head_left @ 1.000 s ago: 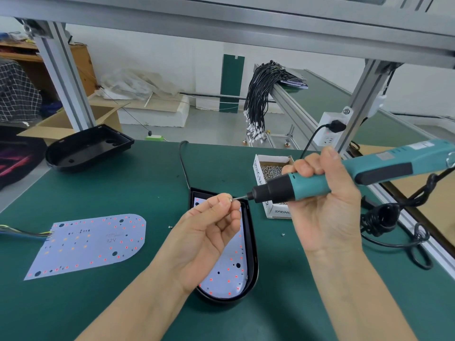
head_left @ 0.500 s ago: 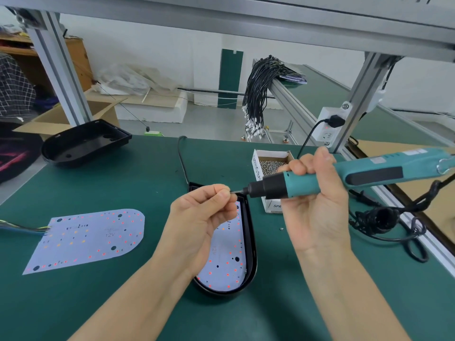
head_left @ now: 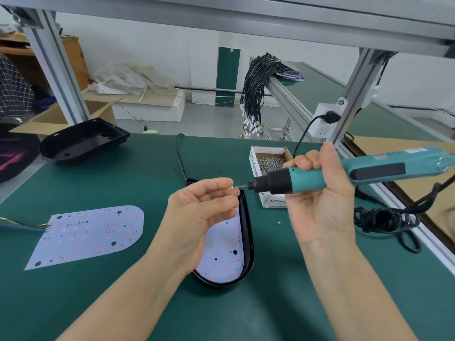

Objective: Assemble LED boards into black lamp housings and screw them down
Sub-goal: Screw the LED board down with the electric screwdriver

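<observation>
Fingertips of your left hand [head_left: 202,217] pinch a small silver screw [head_left: 231,187] against the bit of the teal electric screwdriver [head_left: 332,172], which your right hand [head_left: 320,205] grips firmly.

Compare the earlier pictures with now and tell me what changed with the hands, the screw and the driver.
Little changed. The left hand loosened: its lower fingers uncurled, while the fingertips kept the small silver screw at the bit tip. The right hand kept its grip on the teal electric screwdriver, level above the bench. The black lamp housing with its white LED board, the loose white LED board and the white cardboard screw box stayed put.
</observation>
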